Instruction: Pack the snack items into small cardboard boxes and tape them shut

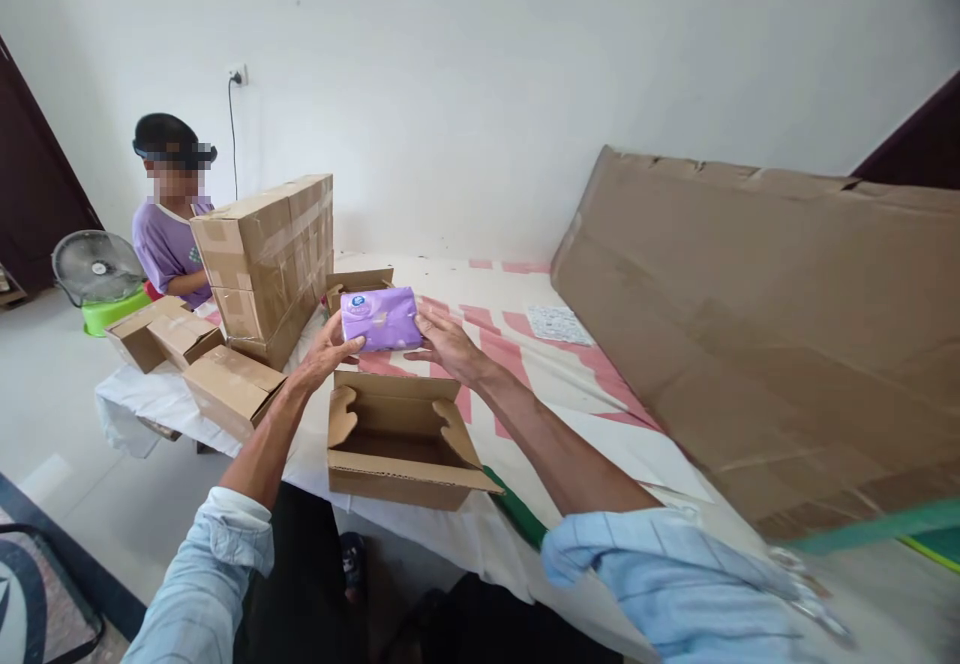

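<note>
A purple plastic-wrapped pack (381, 320) with a small blue logo is held level between my two hands, above the far edge of an open cardboard box. My left hand (330, 347) grips its left end, thumb at the lower front corner. Its right end is gripped by my right hand (445, 340). Below the pack, the open cardboard box (405, 484) has its flaps up and its inside looks bare. Behind the pack stands another open box (360, 281), partly hidden.
Stacked taped boxes (262, 254) stand on the cloth-covered table (517, 344), with smaller boxes (234, 384) at left. A person (169, 234) sits beyond them near a fan (99, 266). A large cardboard sheet (757, 334) leans at right.
</note>
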`<state>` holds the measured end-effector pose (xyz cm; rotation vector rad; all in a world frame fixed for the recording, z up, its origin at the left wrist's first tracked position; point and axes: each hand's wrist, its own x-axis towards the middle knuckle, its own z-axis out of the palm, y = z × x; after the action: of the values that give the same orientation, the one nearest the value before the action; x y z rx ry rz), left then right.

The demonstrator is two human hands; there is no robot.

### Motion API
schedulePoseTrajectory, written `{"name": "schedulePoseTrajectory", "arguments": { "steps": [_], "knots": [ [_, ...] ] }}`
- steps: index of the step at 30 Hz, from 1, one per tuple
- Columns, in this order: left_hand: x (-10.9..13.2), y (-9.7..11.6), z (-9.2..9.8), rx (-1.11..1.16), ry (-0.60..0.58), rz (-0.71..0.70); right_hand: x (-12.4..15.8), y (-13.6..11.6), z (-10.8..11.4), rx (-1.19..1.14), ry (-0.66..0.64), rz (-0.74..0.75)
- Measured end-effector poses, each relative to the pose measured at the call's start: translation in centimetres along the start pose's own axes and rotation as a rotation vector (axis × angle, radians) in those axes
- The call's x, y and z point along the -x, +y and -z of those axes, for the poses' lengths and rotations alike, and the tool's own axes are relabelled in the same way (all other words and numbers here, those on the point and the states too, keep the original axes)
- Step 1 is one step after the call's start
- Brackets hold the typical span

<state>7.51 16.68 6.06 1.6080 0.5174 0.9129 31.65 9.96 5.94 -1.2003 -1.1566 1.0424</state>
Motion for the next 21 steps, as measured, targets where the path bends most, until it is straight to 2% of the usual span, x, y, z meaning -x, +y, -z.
{"name": "schedulePoseTrajectory", "arguments": {
  "steps": [5, 12, 16, 19, 21],
  "knots": [
    [0.1, -1.5, 0.0, 0.055, -0.026, -0.005, -0.1, 1.6, 1.1, 0.03, -0.067, -0.092],
    [-0.3, -2.0, 0.3, 0.034, -0.054, 0.027, 0.2, 1.4, 0.9, 0.064, -0.069, -0.132],
    [-0.8, -0.3, 0.5, -0.02, -0.058, 0.052, 0.7, 0.0, 0.7, 0.122, -0.046, 0.009],
    [-1.3, 0.9, 0.6, 0.005, -0.026, -0.032, 2.1, -0.9, 1.2, 0.167, -0.05, 0.176],
    [-1.6, 0.5, 1.0, 0.045, 0.021, -0.073, 3.6, -0.8, 2.0, 0.225, -0.04, 0.228]
  ]
}}
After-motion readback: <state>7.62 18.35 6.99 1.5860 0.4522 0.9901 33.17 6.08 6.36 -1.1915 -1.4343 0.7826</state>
